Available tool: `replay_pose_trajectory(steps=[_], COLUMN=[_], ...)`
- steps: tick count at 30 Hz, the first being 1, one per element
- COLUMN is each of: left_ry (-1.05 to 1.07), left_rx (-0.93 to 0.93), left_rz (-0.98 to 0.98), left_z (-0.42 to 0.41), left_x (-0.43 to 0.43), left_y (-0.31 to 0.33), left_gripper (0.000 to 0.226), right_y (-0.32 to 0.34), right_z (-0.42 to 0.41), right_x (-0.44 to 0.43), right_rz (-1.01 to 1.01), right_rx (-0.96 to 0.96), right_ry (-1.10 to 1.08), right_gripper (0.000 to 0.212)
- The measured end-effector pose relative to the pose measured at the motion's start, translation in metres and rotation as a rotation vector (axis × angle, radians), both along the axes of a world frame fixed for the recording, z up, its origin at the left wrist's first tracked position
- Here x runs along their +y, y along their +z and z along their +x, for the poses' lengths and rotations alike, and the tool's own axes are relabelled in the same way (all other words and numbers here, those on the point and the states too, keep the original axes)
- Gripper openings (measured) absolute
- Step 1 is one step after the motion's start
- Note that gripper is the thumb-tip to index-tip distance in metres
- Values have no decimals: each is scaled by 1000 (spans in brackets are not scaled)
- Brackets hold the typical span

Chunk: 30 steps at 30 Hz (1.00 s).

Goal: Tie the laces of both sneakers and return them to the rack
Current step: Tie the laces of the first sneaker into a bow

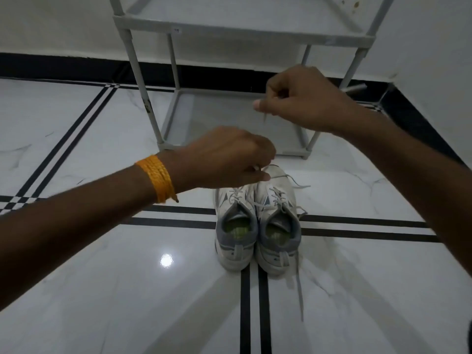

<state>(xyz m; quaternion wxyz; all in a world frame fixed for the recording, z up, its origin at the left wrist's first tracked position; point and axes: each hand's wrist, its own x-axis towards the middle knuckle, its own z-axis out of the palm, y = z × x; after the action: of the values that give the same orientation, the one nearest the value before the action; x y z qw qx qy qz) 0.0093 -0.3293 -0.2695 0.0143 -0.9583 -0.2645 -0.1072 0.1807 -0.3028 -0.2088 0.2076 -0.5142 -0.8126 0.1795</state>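
Pulling lace is where I judge the job stands, early on, with neither shoe finished as far as I can see. My left hand (224, 159) sits low over the toes of the pair of white and grey lace-up sneakers (258, 221), fingers curled in and pinched on a thin white lace strand (265, 167) just above the right-hand shoe's toe. My right hand (304, 100) is raised higher, in front of the pale grey tube-frame shoe rack (153, 98), thumb and forefinger pressed together on what looks like another lace end; a short tip hangs below the thumb, though the strand between hand and shoe is too faint to trace.

Both sneakers stand side by side on the glossy white marble floor with black inlay stripes (102, 290), heels toward me, just in front of the rack's bottom shelf and not on it. The right-hand sneaker is plainly undone: one loose lace (299, 290) trails back past its heel across the floor, another snakes off beside its toe. The left-hand sneaker's lacing is partly hidden under my left hand, so I cannot tell whether it has a bow.

Left to do, by my reckoning: finish this knot, check or tie the other shoe, then lift the pair onto the rack. An orange thread band (157, 178) circles my left wrist.
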Motion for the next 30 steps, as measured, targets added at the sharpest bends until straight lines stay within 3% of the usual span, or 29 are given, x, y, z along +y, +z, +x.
replay_pose_trajectory(steps=[2, 4, 5, 8, 10, 15, 19, 21, 24, 27, 30], left_ry=[114, 266, 345, 510, 518, 512, 392, 389, 517, 452, 460], left_rx=[130, 133, 40, -448, -593, -700, -745, -612, -509, -532, -539], left_rz=[99, 33, -125, -719, -825, -912, -1167, -1114, -743, -194, 29], left_z=[4, 2, 0, -5, -7, -5, -22, -21, 2, 16, 5], left_x=[16, 30, 37, 46, 46, 44, 48, 46, 34, 28, 33], left_y=[6, 16, 21, 30, 29, 24, 22, 15, -2, -18, -17], left_gripper=[28, 39, 42, 41, 41, 36, 25, 24, 34, 29, 23], right_y=[3, -1, -6, -32, -48, -48, -11, 6, 21, 16, -5], right_z=[-8, -9, -7, -2, -8, -16, -10, -15, -27, -31, -22], right_x=[0, 1, 1, -1, -9, -10, -10, -7, 3, 22, 38], right_rz=[38, 61, 74, -12, -199, -139, -227, -278, -282, -369, -548], right_rx=[-53, -29, 10, 136, 197, 413, 661, 768, 875, 1108, 1396], right_ry=[32, 3, -33, -164, -128, -153, -169, -87, -56, -189, -397], right_gripper=[30, 16, 10, 32, 28, 23, 19, 19, 16, 13, 12])
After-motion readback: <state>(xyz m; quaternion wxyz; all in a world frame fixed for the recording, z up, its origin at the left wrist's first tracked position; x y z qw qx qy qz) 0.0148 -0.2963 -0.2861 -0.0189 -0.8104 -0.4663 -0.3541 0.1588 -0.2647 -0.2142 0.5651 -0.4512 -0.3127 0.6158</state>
